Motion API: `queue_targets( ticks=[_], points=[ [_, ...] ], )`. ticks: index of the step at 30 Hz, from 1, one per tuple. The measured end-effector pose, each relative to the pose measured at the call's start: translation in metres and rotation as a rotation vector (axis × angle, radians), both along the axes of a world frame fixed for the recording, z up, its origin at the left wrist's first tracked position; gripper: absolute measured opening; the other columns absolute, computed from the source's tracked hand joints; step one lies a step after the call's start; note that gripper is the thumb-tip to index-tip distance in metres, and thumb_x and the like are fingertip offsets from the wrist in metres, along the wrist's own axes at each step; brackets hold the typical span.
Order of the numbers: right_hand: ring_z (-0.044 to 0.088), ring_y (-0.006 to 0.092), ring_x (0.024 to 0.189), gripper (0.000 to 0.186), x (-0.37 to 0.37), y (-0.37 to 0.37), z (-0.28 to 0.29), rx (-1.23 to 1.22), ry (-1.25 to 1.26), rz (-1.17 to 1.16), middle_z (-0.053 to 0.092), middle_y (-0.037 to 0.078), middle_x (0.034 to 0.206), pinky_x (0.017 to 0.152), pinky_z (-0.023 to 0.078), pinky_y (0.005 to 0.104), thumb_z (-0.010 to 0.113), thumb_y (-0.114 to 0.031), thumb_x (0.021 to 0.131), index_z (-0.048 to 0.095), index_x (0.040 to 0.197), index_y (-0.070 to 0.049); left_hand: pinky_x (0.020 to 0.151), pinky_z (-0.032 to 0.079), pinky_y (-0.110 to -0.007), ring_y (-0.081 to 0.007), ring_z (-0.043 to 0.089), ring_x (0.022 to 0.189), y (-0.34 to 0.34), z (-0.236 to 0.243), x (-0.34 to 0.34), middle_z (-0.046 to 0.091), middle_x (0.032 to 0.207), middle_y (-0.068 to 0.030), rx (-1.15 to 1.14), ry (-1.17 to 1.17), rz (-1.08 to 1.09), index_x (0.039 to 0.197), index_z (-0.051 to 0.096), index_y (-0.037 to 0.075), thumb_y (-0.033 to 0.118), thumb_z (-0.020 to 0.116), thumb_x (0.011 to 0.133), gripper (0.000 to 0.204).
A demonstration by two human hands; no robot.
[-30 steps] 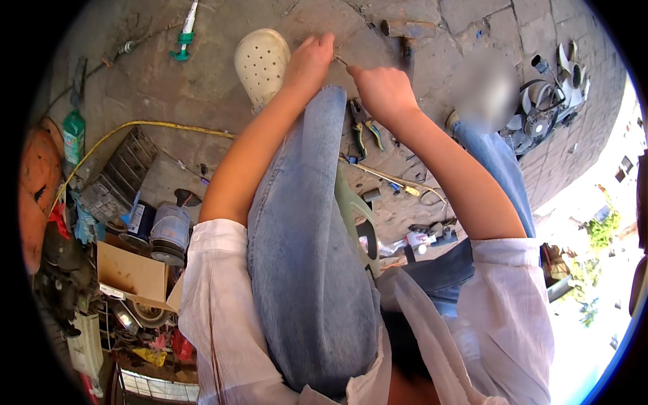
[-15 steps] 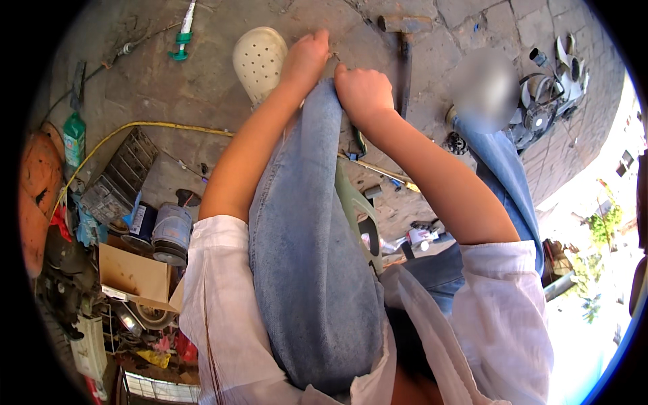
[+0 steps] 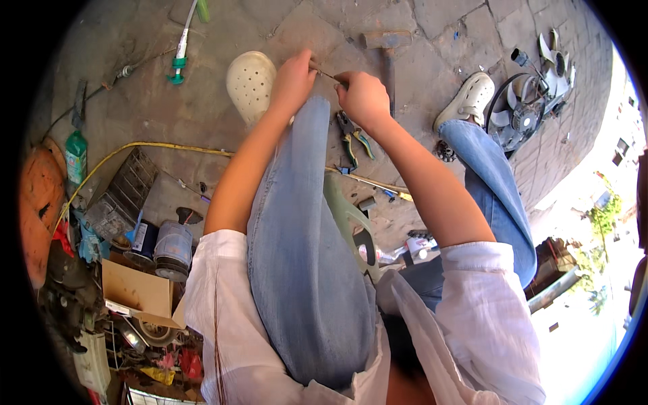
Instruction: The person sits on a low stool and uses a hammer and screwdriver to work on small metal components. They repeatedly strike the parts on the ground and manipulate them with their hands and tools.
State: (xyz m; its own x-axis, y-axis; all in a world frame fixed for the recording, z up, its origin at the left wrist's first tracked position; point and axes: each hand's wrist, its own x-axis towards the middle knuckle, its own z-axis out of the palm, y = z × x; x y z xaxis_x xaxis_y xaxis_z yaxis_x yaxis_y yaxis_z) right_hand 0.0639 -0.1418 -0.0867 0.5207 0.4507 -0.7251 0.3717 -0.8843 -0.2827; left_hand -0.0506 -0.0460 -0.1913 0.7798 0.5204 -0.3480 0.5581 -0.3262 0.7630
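Observation:
A thin dark rod-like piece (image 3: 325, 71) spans the short gap between my two hands, just beyond my bent knee. Its kind is too small to tell. My left hand (image 3: 293, 82) is closed on its left end, close to a cream clog (image 3: 250, 84). My right hand (image 3: 365, 99) grips the other end, with the fingers curled round it. Below the right hand, a pair of pliers (image 3: 349, 138) with green-and-dark handles lies on the paving. Just beyond that hand is a hammer (image 3: 387, 42), its handle partly behind the hand.
A fan assembly (image 3: 523, 115) lies at the far right, beside my other clog (image 3: 472, 94). A white-and-green syringe-like tube (image 3: 180, 57) lies far left. Along the left are a yellow hose (image 3: 162, 144), a green bottle (image 3: 75, 155), a crate (image 3: 128, 185), cans (image 3: 173, 246) and a cardboard box (image 3: 138, 287).
My hands have moved slightly apart, and the thin piece between them shows more plainly. The view has shifted, bringing the pliers and the right clog into sight.

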Motion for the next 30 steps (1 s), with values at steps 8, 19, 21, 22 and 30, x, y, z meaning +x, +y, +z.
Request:
queue_targets(
  ticks=[8,19,21,22,30],
  points=[
    [0.065,0.0344,0.087,0.026,-0.024,-0.02,-0.018,0.201,0.061,-0.37,0.068,0.019,0.093,0.08,0.05,0.0383,0.062,-0.02,0.082,0.07,0.102,-0.007,0.073,0.051,-0.037,-0.0287,0.066,0.085,-0.001,-0.002,-0.002,0.068,0.091,-0.0112,-0.065,-0.061,0.071,0.097,0.055,0.003,0.003,0.059,0.081,0.016],
    [0.066,0.0358,0.083,0.023,-0.027,0.015,0.005,-0.167,-0.074,0.206,0.068,0.017,0.087,0.073,0.052,0.0429,0.055,-0.017,0.085,0.069,0.103,-0.013,0.073,0.049,-0.043,-0.0341,0.062,0.082,0.005,0.0,0.006,0.065,0.084,-0.0156,-0.001,0.017,0.001,0.089,0.054,0.003,0.008,0.058,0.075,0.016],
    [0.066,0.0357,0.084,0.023,-0.028,0.018,0.006,-0.161,-0.068,0.149,0.068,0.018,0.088,0.074,0.052,0.0429,0.056,-0.018,0.085,0.069,0.103,-0.013,0.073,0.049,-0.043,-0.0343,0.063,0.082,0.006,0.0,0.005,0.065,0.084,-0.0159,-0.003,0.017,0.001,0.089,0.055,0.002,0.009,0.058,0.074,0.017],
    [0.066,0.0356,0.084,0.023,-0.029,0.019,0.006,-0.158,-0.065,0.122,0.068,0.018,0.088,0.074,0.052,0.043,0.056,-0.018,0.085,0.069,0.103,-0.013,0.074,0.049,-0.043,-0.0344,0.063,0.082,0.006,-0.001,0.004,0.065,0.085,-0.016,-0.004,0.017,0.002,0.089,0.055,0.002,0.009,0.058,0.074,0.017],
    [0.065,0.0339,0.092,0.028,-0.034,0.012,0.003,-0.032,0.003,-0.359,0.067,0.019,0.099,0.083,0.05,0.0388,0.061,-0.019,0.081,0.069,0.107,-0.01,0.075,0.049,-0.042,-0.035,0.063,0.083,0.006,-0.001,0.002,0.066,0.087,-0.0169,-0.065,-0.001,0.06,0.091,0.057,0.001,0.01,0.058,0.074,0.019]
  ],
)
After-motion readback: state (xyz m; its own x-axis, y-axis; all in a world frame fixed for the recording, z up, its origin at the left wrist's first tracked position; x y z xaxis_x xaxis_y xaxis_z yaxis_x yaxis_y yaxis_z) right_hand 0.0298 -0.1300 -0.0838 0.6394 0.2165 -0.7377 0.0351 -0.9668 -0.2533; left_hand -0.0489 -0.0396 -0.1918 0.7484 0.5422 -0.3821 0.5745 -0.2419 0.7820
